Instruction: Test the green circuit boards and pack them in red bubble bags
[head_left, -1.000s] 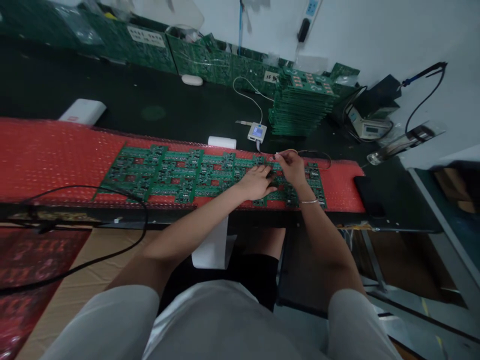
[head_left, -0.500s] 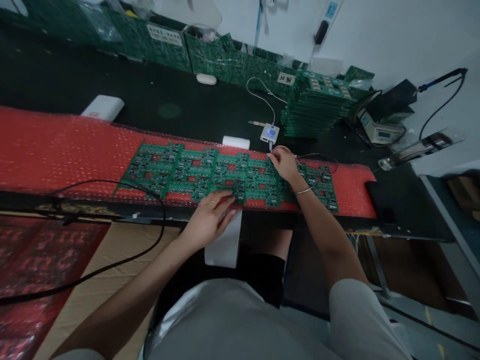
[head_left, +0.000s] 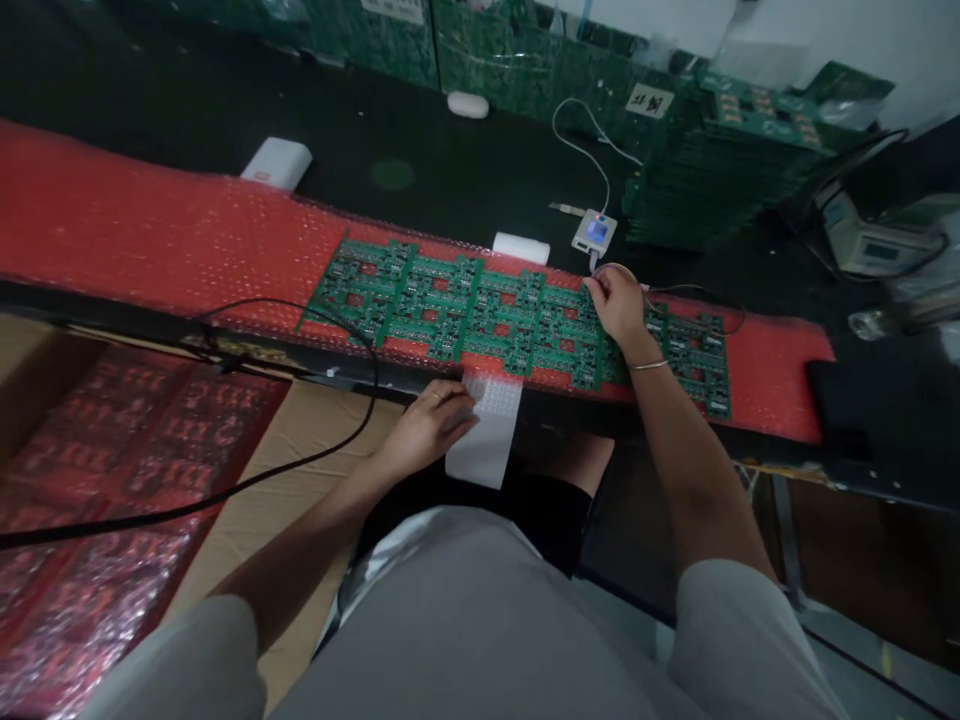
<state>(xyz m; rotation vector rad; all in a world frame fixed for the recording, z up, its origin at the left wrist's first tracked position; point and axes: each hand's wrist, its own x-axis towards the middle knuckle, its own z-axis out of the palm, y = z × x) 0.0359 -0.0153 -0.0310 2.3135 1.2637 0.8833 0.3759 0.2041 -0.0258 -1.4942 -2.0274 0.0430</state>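
A row of green circuit boards (head_left: 465, 310) lies on a red bubble-wrap sheet (head_left: 150, 240) along the bench. My right hand (head_left: 619, 305) rests on the boards near their right end, fingers pinched round a thin wire probe that leads to a small white meter (head_left: 595, 232) with a lit blue screen. My left hand (head_left: 431, 425) is at the bench's front edge, fingers curled on a white strip of labels (head_left: 491, 440) that hangs down over the edge.
A stack of green boards (head_left: 712, 170) stands at the back right beside a grey instrument (head_left: 874, 245). More boards lean along the back wall. A black cable (head_left: 315, 450) loops off the bench at left, over a cardboard box with red bubble wrap (head_left: 90, 500).
My left hand left the boards and came down to the white label strip at the bench edge. My right hand stayed on the boards. The view tilted down and shifted left.
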